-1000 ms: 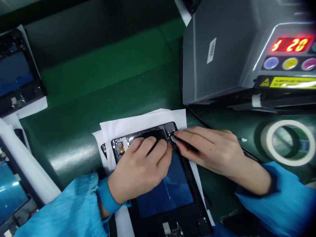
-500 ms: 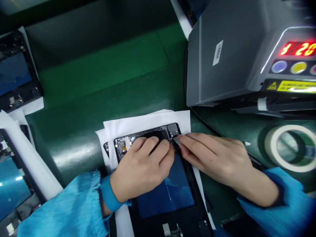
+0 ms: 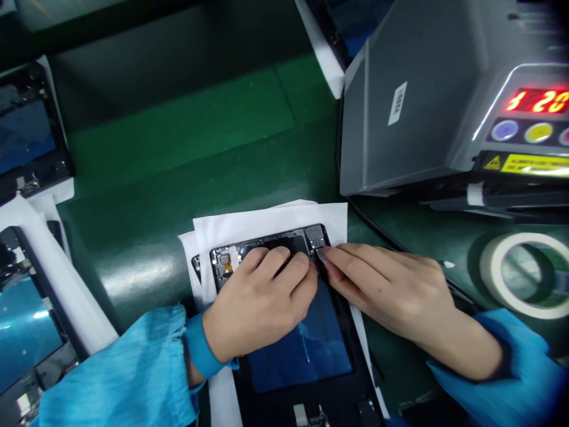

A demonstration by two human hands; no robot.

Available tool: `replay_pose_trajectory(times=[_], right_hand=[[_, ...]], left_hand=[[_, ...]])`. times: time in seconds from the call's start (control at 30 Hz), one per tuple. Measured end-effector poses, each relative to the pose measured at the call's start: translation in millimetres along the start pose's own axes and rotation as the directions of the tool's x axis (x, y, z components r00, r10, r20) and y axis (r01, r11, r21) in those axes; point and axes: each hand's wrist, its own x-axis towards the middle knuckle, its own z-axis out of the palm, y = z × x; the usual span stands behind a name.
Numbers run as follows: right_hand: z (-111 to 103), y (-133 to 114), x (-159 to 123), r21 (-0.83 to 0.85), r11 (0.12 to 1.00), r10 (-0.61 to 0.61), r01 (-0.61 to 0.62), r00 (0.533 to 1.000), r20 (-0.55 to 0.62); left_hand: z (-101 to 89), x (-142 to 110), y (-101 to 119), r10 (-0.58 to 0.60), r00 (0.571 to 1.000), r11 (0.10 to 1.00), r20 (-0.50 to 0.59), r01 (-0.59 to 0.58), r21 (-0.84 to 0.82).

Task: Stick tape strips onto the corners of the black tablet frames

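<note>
A black device frame with a blue panel (image 3: 311,350) lies on white paper sheets (image 3: 267,220) on the green mat. My left hand (image 3: 258,302) rests on its upper end, fingers curled, fingertips pressing a black strip near the top edge. My right hand (image 3: 386,290) comes in from the right, fingers held together, their tips touching the frame's top right corner right beside my left fingertips. Whether the right fingers pinch a small part or tool is hidden. Both arms wear blue sleeves.
A grey machine (image 3: 422,101) with a red number display (image 3: 537,101) and coloured buttons stands at the right; a black cable (image 3: 373,228) runs from it. A tape roll (image 3: 491,267) lies beside my right wrist. More device frames sit at the left (image 3: 26,142) and lower left (image 3: 26,332).
Both hands stay on the frame's top end; my right fingertips have drawn slightly closer to the left ones. The view has shifted a little, so everything sits slightly lower and to the right.
</note>
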Motion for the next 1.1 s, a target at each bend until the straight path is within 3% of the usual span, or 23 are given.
replay_pose_trajectory(times=[0.67,0.8,0.87,0.97,1.03,1.1], right_hand=[[-3.6,-3.3,7.5,-0.070,0.997,0.038,-0.036,0.999,0.022],[-6.2,-5.3,9.6,-0.080,0.997,-0.005,0.010,0.998,0.060],[-8.4,-6.3,7.4,-0.063,0.996,-0.054,0.059,0.995,0.083],[-8.0,-8.1,-4.9,-0.073,0.986,-0.139,0.148,0.983,0.123],[-2.9,-9.6,-17.8,-0.091,0.985,-0.134,0.146,0.983,0.128],[4.9,-10.7,-30.3,-0.062,0.994,-0.081,0.086,0.993,0.090]], left_hand=[[0.2,1.3,-0.4,-0.017,1.000,1.000,0.004,0.017,-0.001],[3.4,5.1,5.2,-0.038,0.999,0.999,0.030,0.038,0.002],[-10.0,-2.2,9.7,-0.015,0.998,1.000,0.057,0.013,0.025],[-62.6,-30.7,11.4,0.028,0.995,1.000,0.094,-0.028,-0.004],[-109.8,-52.6,2.4,-0.118,0.988,0.993,0.098,0.119,-0.005],[-148.8,-67.5,-22.0,-0.370,0.929,0.922,0.017,0.364,0.130]])
